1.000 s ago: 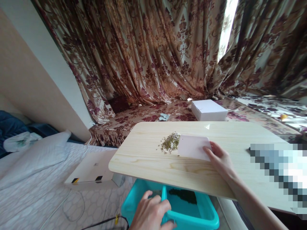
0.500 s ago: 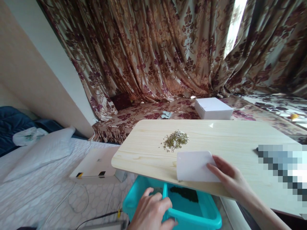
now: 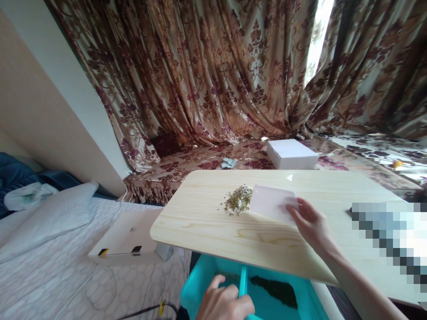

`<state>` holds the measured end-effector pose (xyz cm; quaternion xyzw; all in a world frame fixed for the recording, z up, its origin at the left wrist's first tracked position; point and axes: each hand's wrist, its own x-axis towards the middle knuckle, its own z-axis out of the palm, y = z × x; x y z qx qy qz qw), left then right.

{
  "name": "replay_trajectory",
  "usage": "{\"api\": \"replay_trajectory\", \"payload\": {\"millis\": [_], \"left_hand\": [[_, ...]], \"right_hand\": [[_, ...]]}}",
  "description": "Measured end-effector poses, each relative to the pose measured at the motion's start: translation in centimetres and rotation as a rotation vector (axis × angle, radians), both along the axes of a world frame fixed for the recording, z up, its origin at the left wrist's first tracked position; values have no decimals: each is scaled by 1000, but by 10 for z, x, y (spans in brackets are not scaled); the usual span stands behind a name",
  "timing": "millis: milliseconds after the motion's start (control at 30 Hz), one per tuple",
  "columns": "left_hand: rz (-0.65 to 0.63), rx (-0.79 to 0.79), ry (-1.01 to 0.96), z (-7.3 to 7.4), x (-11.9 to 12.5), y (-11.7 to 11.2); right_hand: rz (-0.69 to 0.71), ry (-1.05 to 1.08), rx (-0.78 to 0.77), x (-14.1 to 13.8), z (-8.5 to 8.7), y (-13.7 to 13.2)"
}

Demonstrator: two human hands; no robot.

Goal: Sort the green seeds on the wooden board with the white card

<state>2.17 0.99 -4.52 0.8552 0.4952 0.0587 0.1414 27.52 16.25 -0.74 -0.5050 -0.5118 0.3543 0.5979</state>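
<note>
If the right hand (image 3: pixel 312 224), pinching the white card (image 3: pixel 271 202) beside the seed pile (image 3: pixel 237 200) mid-frame, pushes too fast, seeds can fly off the worktop (image 3: pixel 200 226) and miss the blue tub (image 3: pixel 191 295) the left hand (image 3: pixel 225 304) grips at the bottom.

Floral brown curtains (image 3: pixel 213 66) with a daylight gap (image 3: pixel 315 40), beige wall (image 3: pixel 40 111), quilted white mattress (image 3: pixel 43 266) at left.

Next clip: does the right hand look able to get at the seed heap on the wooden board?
Probably yes. The right hand holds a white card over the wooden board, the card's left edge right beside the seed heap, and nothing lies between them.
</note>
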Motion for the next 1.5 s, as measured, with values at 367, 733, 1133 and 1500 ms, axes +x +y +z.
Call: {"api": "replay_trajectory", "payload": {"millis": [367,733,1133,1500], "left_hand": [[47,15,7,-9,-6,-1],[22,78,-26,-13,-10,0],[42,10,-8,-4,-10,1],[42,0,-40,8,-10,3]], "right_hand": [[-2,-7,-33,-9,6,5],[-8,-55,-4,-13,11,12],[2,-90,-16,-7,17,2],[31,-123,-18,-12,20,0]]}}
